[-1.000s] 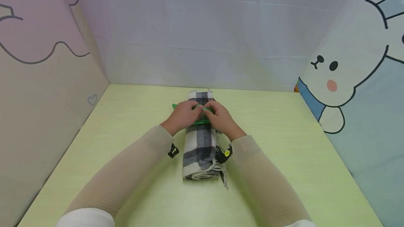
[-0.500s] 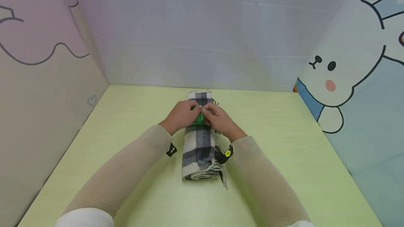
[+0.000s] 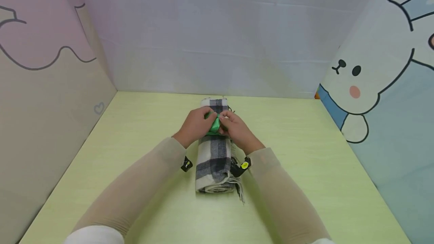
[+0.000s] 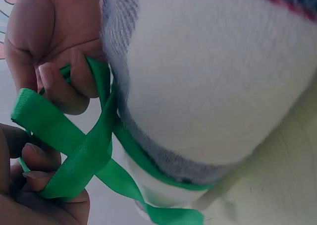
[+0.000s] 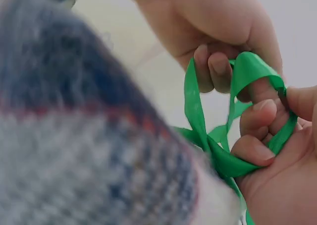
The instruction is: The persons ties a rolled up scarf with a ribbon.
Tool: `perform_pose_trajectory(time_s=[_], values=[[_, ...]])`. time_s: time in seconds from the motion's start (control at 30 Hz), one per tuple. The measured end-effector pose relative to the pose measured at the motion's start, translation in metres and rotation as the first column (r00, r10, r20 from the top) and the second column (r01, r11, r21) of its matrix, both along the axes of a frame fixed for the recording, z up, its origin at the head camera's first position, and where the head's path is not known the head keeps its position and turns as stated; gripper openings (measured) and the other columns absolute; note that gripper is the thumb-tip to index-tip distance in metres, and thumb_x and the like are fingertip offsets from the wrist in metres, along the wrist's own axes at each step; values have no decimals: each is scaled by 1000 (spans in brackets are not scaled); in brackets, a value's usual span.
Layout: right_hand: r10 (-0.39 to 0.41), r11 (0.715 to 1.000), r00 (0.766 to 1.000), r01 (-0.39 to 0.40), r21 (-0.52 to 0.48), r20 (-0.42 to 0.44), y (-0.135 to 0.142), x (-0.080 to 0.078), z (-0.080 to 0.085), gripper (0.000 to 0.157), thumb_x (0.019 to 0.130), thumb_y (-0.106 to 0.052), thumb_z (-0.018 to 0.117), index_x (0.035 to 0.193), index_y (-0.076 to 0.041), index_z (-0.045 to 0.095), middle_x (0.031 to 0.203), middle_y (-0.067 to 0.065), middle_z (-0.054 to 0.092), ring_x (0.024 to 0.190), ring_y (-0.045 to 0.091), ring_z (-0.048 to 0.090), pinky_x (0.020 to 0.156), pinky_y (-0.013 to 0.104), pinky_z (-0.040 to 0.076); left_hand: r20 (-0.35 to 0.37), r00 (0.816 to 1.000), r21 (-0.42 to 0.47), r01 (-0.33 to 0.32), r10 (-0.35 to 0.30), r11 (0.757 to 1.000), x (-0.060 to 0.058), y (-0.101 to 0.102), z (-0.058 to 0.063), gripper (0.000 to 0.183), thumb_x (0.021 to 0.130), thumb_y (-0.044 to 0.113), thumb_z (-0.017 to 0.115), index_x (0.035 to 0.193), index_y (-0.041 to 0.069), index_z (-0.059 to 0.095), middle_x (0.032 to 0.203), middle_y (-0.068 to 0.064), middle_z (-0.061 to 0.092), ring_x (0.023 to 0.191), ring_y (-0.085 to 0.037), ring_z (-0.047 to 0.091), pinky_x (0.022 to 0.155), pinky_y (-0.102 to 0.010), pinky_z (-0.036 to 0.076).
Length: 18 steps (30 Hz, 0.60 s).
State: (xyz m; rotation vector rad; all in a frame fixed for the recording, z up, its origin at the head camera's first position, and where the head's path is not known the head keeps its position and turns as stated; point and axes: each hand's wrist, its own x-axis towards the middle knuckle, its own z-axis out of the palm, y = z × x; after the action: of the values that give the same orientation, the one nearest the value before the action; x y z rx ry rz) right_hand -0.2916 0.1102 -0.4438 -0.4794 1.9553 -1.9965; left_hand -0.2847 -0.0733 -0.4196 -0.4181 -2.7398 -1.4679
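Observation:
A rolled-up plaid scarf [image 3: 213,161], grey, white and dark blue with a fringed edge, lies lengthwise on the table. A green ribbon [image 4: 74,145] runs around the roll, and its crossed, looped part stands out above the scarf. My left hand [image 3: 194,125] pinches the ribbon from the left side. From the right, my right hand [image 3: 239,129] holds it with curled fingers, thumb near the other hand's fingertips. In the right wrist view the ribbon [image 5: 230,163] forms loops around and between the fingers. The ribbon's crossing is partly covered by the hands in the head view.
The pale yellow-green table [image 3: 288,183] extends on both sides of the scarf. A white cloth wall [image 3: 217,40] stands at the back, with cartoon-printed panels at left and right. Black wrist straps hang beneath both sleeves, close to the roll.
The ribbon between the hands has gone from a flat strand to a raised, bunched green loop. Its loose end at the left no longer shows. Both hands stay nearly in place; the scarf lies still.

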Motion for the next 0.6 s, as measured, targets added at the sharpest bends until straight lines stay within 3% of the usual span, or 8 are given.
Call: perform_pose_trajectory(time_s=[0.13, 0.2, 0.33, 0.4, 0.6], values=[[24, 988, 997, -13, -151, 72, -2, 1, -1, 12, 114, -17, 39, 115, -9, 48, 86, 3, 52, 68, 16, 46, 65, 30, 35, -14, 1000, 27, -21, 22, 999, 0, 2, -4, 26, 109, 35, 53, 114, 13, 68, 93, -5, 67, 78, -23, 60, 69, -39, 51], [39, 974, 993, -13, -228, 111, -2, 1, -1, 13, 110, -7, 41, 122, -9, 46, 85, 2, 54, 68, 16, 46, 65, 30, 34, -20, 999, 45, -28, 29, 999, 1, 2, -5, 27, 109, 34, 53, 116, 13, 68, 97, -4, 68, 80, -23, 61, 71, -39, 52], [52, 955, 992, -15, -295, 117, -1, 2, -3, 54, 97, 13, 44, 144, -12, 39, 90, 3, 60, 70, 17, 46, 66, 30, 36, -13, 999, 87, -49, 51, 995, -1, 3, -10, 27, 109, 34, 54, 116, 13, 68, 100, -4, 68, 83, -23, 61, 73, -40, 52], [60, 950, 995, -32, -309, 81, 0, 2, -5, 65, 92, 17, 45, 149, -14, 36, 98, 4, 64, 74, 16, 50, 68, 29, 40, -1, 998, 97, -64, 64, 993, -2, 3, -12, 26, 108, 34, 54, 113, 13, 68, 98, -5, 67, 83, -24, 60, 73, -41, 51], [35, 947, 999, -44, -318, -34, -2, 3, -7, 46, 97, 16, 49, 130, -16, 55, 109, 2, 66, 84, 14, 56, 74, 27, 47, 28, 996, 125, -83, 80, 989, -2, 5, -16, 27, 109, 34, 53, 109, 12, 69, 96, -6, 65, 82, -25, 59, 71, -40, 50]])
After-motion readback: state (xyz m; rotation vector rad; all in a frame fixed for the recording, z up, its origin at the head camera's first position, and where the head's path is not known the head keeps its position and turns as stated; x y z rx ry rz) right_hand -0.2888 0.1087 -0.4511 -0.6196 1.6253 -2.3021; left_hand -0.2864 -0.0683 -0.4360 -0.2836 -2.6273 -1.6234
